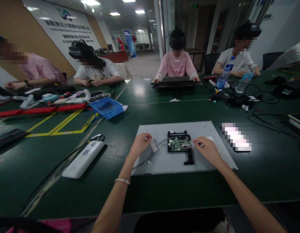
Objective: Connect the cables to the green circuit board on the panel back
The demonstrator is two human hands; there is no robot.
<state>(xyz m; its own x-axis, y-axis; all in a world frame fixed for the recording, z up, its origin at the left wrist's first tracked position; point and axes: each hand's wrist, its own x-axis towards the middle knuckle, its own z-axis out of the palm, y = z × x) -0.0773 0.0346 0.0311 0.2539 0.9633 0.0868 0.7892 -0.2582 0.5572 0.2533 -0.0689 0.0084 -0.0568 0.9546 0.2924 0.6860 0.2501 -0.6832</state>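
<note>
A flat light-grey panel (pixel 162 165) lies on the green table before me. On it sits a black bracket (pixel 189 158) carrying a green circuit board (pixel 180 145). Grey cables (pixel 161 145) run from the board's left side across the panel. My left hand (pixel 140 144) is over the panel's left part with fingertips pinched, close to a small white strip (pixel 153 145). Just right of the board, my right hand (pixel 209 151) has its thumb and fingers drawn together near the bracket's edge. Whatever either pinch holds is too small to make out.
To the left lie a white power bank (pixel 84 159) with black cable and a blue basket (pixel 107 108). A phone (pixel 236 137) rests right of the panel. Bottles (pixel 225 74) and tangled cables (pixel 232 98) stand farther right. Several people sit around the table; one opposite holds a dark panel (pixel 176 83).
</note>
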